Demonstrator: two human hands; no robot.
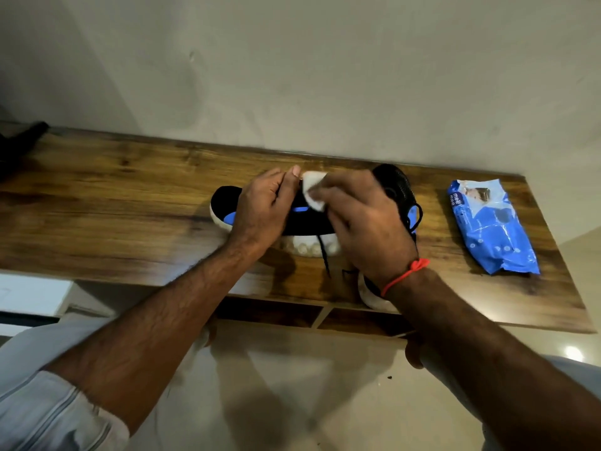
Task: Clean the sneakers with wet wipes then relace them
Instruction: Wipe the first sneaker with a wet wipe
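A black sneaker [309, 221] with blue marks and a white sole lies on its side on the wooden table [113, 216]. My left hand [261, 209] grips it over the middle. My right hand [364, 219] presses a folded white wet wipe [313, 190] against the shoe's upper. A black lace [323, 255] hangs loose over the sole. A second black sneaker [398, 187] stands behind my right hand, mostly hidden, its white heel [370, 296] showing at the table's front edge.
A blue pack of wet wipes [491, 226] lies at the right end of the table. A dark object [19, 141] sits at the far left corner. The wall runs right behind the table. Open shelf compartments [292, 312] lie below the front edge.
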